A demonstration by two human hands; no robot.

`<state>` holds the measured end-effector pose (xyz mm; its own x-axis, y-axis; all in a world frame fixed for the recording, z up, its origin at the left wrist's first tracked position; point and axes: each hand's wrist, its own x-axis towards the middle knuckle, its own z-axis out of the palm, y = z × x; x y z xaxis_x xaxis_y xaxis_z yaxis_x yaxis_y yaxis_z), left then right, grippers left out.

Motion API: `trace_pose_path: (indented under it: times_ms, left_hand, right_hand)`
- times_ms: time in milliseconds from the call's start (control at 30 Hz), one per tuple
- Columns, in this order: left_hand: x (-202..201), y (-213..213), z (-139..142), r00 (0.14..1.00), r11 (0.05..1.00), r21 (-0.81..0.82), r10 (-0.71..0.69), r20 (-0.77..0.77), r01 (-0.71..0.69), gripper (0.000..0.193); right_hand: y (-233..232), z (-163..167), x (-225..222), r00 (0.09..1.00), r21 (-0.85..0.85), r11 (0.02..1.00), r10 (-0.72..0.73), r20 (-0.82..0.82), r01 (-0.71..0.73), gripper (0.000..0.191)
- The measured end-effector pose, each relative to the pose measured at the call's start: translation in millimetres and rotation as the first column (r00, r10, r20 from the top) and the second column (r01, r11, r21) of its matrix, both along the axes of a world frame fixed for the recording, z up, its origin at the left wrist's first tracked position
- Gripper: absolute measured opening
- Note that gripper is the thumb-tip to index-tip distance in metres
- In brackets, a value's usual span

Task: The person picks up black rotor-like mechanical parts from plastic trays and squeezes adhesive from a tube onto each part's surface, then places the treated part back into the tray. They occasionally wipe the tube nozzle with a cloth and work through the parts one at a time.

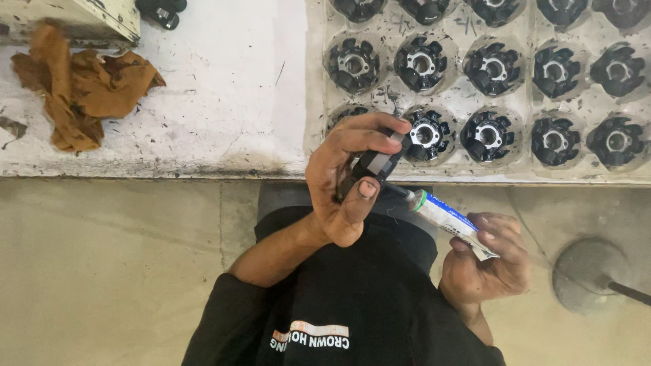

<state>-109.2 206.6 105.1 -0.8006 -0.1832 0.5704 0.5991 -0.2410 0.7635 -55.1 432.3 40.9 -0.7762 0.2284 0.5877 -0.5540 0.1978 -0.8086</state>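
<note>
Head view: left hand (342,183) fingers clamp a black part (375,165); right hand (488,261) fingers squeeze adhesive tube (444,217), nozzle at part (gluing step). Next likely needs steady bead.

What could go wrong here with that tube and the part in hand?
Glue could smear onto the left hand, whose fingers wrap the small black part right at the tube nozzle. Squeezed from its tail by the right hand, the tube may overdose. Drips could land on the dark shirt below.
</note>
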Motion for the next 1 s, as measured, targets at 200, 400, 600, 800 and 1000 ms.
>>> trace_pose_path:
  times_ms: [200,400,600,800,1000]
  left_hand:
    - [1,0,-1,0.999,0.994,-0.111,0.006,0.040,-0.002,0.029]
    - [-3,8,-10,0.994,0.997,0.033,-0.076,0.073,0.074,0.027]
    - [-4,10,-17,0.991,0.992,0.082,-0.107,0.079,0.100,0.028]
    - [-4,12,-20,0.986,0.980,0.153,-0.139,0.087,0.125,0.027]
    - [-4,11,-24,0.985,0.978,0.165,-0.145,0.091,0.128,0.028]
  right_hand:
    - [8,11,1,0.994,0.310,0.948,-0.045,-0.097,0.073,0.041]
    - [17,25,0,0.994,0.442,0.895,-0.006,-0.106,0.053,0.037]
    - [18,25,2,0.994,0.441,0.895,-0.020,-0.112,0.067,0.036]
    - [19,22,1,0.993,0.420,0.906,-0.003,-0.118,0.053,0.037]
    - [18,18,3,0.993,0.399,0.915,-0.024,-0.111,0.067,0.038]
